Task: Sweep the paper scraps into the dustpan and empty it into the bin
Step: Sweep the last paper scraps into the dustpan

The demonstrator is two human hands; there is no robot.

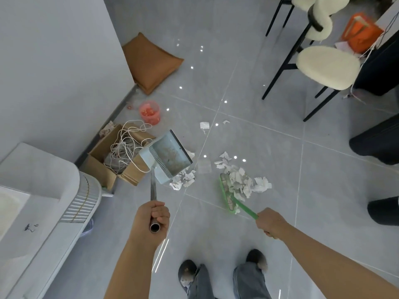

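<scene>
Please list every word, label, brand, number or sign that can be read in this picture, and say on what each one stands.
No readable text.
Small black mark on the white furniture at left: too blurred to read.
Dustpan, paper scraps, cardboard box: no legible print.

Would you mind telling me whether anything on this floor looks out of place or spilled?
Yes. Torn paper scraps are strewn across the grey tile floor by the green broom, with more beside the dustpan and two stray pieces farther off. A brown cushion also lies on the floor against the wall.
</scene>
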